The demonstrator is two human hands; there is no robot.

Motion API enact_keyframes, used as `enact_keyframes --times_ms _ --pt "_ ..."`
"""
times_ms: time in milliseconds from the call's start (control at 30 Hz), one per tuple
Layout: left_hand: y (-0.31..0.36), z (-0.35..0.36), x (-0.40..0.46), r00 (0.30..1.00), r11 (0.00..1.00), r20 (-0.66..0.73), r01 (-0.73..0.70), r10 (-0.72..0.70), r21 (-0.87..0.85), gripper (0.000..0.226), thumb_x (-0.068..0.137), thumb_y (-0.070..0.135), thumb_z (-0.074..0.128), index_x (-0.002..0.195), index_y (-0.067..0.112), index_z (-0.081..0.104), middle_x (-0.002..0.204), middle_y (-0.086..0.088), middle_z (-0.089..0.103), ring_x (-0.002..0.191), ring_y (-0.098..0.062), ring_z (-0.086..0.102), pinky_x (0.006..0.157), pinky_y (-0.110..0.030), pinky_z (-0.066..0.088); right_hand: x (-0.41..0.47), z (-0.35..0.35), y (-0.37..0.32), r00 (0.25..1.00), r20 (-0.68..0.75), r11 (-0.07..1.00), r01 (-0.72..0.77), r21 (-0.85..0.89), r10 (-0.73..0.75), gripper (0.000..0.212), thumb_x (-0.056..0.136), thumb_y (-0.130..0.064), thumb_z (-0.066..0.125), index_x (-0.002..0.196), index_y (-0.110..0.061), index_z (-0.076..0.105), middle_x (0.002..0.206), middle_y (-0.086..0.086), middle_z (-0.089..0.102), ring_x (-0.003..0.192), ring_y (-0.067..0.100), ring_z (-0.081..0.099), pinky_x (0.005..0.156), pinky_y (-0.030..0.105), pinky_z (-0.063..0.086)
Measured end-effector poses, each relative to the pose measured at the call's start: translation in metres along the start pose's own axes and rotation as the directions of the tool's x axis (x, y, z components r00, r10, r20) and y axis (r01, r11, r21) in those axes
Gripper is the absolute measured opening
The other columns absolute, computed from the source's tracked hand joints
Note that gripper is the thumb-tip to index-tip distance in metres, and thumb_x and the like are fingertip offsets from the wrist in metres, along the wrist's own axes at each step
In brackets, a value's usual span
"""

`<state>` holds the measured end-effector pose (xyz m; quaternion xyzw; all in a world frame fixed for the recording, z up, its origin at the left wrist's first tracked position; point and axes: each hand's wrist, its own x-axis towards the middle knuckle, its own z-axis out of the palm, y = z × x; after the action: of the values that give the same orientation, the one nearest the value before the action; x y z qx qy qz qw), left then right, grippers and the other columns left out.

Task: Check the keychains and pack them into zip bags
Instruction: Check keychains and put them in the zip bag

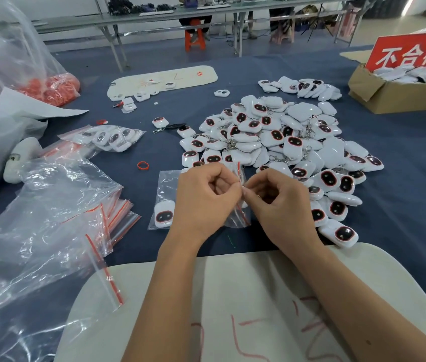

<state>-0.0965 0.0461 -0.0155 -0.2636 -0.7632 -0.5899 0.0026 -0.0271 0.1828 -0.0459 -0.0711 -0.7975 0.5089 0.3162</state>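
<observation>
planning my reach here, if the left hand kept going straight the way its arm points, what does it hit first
Probably the big pile of white keychains with dark red-rimmed faces, just past the small clear zip bag that the left hand pinches; depth is unclear.

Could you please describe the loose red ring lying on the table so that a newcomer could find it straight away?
Start from the big pile of white keychains on the blue table. Look just left of the pile's near edge, beyond the left hand: the small red ring lies alone on bare cloth. Unlike the keychains, it is an open red loop.
</observation>
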Motion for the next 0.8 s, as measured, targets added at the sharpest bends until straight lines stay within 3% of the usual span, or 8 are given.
enact_keyframes --times_ms 200,300,400,500,567,633,700,800 --pt "0.002 -0.002 0.004 0.994 1.000 -0.106 0.001 -0.002 -0.006 0.018 0.080 -0.002 0.069 0.071 0.014 0.071 0.057 0.010 0.063 0.055 -0.009 0.057 0.055 -0.027 0.053 -0.002 0.000 -0.003 0.993 0.093 0.957 0.042 0.287 -0.072 0.028 0.094 0.011 0.062 0.102 -0.013 0.073 0.091 -0.003 0.077 0.082 0.014 0.075 0.078 0.021 0.058" --pt "0.000 -0.003 0.003 0.992 0.999 -0.124 0.033 -0.033 -0.010 0.019 0.081 -0.003 0.069 0.071 0.013 0.071 0.055 0.008 0.062 0.052 -0.013 0.058 0.053 -0.030 0.053 -0.002 0.003 -0.003 0.981 0.195 0.962 -0.039 0.269 -0.015 0.035 0.095 0.017 0.054 0.115 -0.009 0.066 0.104 0.000 0.078 0.098 0.016 0.075 0.088 0.027 0.059" --pt "-0.002 0.000 0.003 0.991 0.999 -0.122 0.047 -0.047 -0.004 0.018 0.080 0.000 0.070 0.071 0.014 0.071 0.057 0.004 0.064 0.054 -0.020 0.060 0.054 -0.031 0.053 -0.002 0.003 -0.002 0.965 0.258 0.983 -0.083 0.163 0.039 0.041 0.098 0.014 0.048 0.118 -0.020 0.057 0.103 -0.004 0.079 0.087 0.020 0.072 0.080 0.038 0.057" --pt "-0.002 0.007 0.003 0.988 0.999 -0.144 0.051 -0.048 0.016 0.017 0.080 0.003 0.070 0.070 0.017 0.071 0.057 0.007 0.063 0.054 -0.012 0.059 0.054 -0.025 0.050 -0.001 0.003 -0.003 0.959 0.281 0.989 -0.085 0.121 0.048 0.043 0.098 0.016 0.044 0.124 -0.017 0.053 0.108 -0.007 0.079 0.088 0.011 0.072 0.078 0.025 0.053" --pt "-0.001 0.014 0.002 0.980 0.998 -0.195 0.039 -0.029 0.047 0.017 0.079 0.004 0.071 0.069 0.017 0.071 0.058 0.006 0.064 0.053 -0.006 0.057 0.054 -0.019 0.048 -0.001 0.005 -0.004 0.952 0.300 0.984 -0.113 0.138 0.067 0.044 0.099 0.018 0.044 0.131 -0.012 0.052 0.110 0.002 0.078 0.091 0.010 0.071 0.084 0.028 0.053" --pt "0.000 0.023 0.000 0.976 0.995 -0.218 0.029 -0.007 0.097 0.015 0.079 0.005 0.070 0.069 0.017 0.068 0.058 0.003 0.064 0.052 -0.007 0.056 0.054 -0.020 0.047 0.001 0.003 -0.007 0.938 0.325 0.951 -0.201 0.235 0.118 0.043 0.101 0.016 0.046 0.135 -0.010 0.051 0.105 0.020 0.075 0.086 0.022 0.066 0.079 0.039 0.053" --pt "0.001 0.031 -0.001 0.977 0.987 -0.212 0.033 0.001 0.156 0.014 0.080 0.007 0.069 0.069 0.016 0.065 0.057 0.002 0.063 0.056 -0.012 0.057 0.057 -0.027 0.050 0.003 -0.002 -0.009 0.900 0.399 0.863 -0.334 0.378 0.174 0.050 0.099 0.020 0.042 0.140 -0.008 0.049 0.100 0.022 0.074 0.081 0.023 0.066 0.072 0.030 0.054" --pt "0.002 0.036 -0.004 0.973 0.977 -0.229 0.036 0.014 0.212 0.014 0.082 0.009 0.066 0.070 0.016 0.062 0.057 0.003 0.061 0.060 -0.015 0.058 0.061 -0.032 0.050 0.005 -0.007 -0.008 0.845 0.490 0.767 -0.457 0.451 0.215 0.065 0.093 0.026 0.031 0.145 -0.011 0.047 0.095 0.005 0.077 0.079 0.010 0.071 0.068 0.019 0.055"
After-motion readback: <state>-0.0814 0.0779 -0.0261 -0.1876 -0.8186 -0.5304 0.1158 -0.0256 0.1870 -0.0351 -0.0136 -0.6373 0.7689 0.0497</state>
